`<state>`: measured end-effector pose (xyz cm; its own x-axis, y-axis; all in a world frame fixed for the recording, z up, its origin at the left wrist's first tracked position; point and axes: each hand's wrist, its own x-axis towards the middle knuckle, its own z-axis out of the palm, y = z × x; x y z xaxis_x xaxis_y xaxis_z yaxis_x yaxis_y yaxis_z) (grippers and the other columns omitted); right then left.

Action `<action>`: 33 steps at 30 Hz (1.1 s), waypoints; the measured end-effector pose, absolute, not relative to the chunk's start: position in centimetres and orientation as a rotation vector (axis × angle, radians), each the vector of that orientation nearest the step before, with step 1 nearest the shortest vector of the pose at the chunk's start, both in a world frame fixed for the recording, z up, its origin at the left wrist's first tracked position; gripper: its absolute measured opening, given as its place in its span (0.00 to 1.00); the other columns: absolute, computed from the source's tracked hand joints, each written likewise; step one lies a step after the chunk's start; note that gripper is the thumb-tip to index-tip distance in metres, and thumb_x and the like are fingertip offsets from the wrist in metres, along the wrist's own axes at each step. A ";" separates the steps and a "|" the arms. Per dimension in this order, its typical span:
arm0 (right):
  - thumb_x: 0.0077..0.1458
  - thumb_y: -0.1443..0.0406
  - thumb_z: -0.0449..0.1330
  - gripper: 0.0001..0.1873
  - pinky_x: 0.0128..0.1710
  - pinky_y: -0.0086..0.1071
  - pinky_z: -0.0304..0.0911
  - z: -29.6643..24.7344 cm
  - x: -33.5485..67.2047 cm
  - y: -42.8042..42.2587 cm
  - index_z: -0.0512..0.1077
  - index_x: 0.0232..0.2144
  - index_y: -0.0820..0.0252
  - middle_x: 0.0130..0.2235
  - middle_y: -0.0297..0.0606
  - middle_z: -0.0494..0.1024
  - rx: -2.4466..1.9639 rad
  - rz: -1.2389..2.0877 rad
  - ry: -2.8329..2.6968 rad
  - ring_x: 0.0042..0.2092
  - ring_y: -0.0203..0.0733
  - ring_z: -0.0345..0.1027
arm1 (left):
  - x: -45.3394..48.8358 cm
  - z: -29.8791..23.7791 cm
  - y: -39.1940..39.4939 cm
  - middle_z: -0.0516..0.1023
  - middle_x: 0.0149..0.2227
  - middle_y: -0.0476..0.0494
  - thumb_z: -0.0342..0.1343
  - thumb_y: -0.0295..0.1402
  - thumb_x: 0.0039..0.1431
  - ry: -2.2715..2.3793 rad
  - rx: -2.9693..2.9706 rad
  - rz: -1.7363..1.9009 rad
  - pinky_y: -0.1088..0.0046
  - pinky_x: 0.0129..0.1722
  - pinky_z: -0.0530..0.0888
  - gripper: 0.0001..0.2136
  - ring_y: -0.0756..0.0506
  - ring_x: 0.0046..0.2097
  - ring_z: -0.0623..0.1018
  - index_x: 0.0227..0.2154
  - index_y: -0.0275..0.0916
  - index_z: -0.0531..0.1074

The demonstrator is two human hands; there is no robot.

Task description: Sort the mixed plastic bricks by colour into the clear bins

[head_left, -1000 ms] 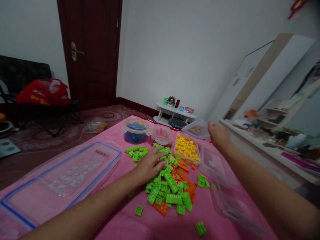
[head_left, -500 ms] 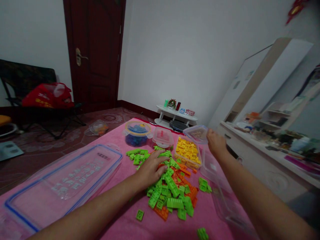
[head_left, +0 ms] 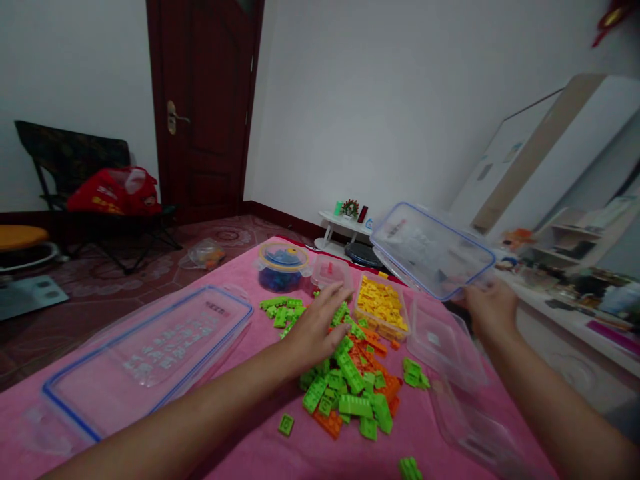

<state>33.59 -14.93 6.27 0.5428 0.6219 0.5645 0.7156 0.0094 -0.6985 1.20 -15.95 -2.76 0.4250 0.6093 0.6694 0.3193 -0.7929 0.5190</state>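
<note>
My left hand (head_left: 316, 328) lies flat with fingers stretched over a pile of green and orange bricks (head_left: 350, 380) on the pink cloth (head_left: 250, 440). My right hand (head_left: 490, 308) grips the near edge of a clear blue-rimmed lid (head_left: 430, 250), lifted and tilted above the table's far right. Below the lid sits an open clear box of yellow bricks (head_left: 380, 303). A small empty clear container (head_left: 443, 340) lies between that box and my right hand.
A large clear blue-rimmed lid (head_left: 150, 353) lies at the left. A round tub of blue bricks (head_left: 281, 265) and a closed small box with red bricks (head_left: 331, 272) stand at the back. Another clear container (head_left: 475, 427) lies at the front right. A desk (head_left: 575, 313) borders the right.
My right hand has raised the clear lid from behind the yellow box and drawn it up and to the right. My left hand's fingers have stretched out over the pile.
</note>
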 end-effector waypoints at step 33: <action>0.45 0.48 0.61 0.25 0.28 0.31 0.69 -1.3 15.5 -24.6 0.74 0.38 0.61 0.39 0.48 0.78 -1.404 1.332 -1.363 0.33 0.42 0.73 | -28.7 -2.1 -13.0 0.76 0.46 0.44 0.47 0.35 0.55 2.201 2.144 0.420 0.71 0.43 0.69 0.23 0.42 0.46 0.75 0.56 0.44 0.64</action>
<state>15.54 -24.58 -1.33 -0.1110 0.9792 -0.1696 0.1922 -0.1463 -0.9704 -28.65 -13.01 -2.10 -0.0434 0.9864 0.1586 0.9755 0.0076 0.2197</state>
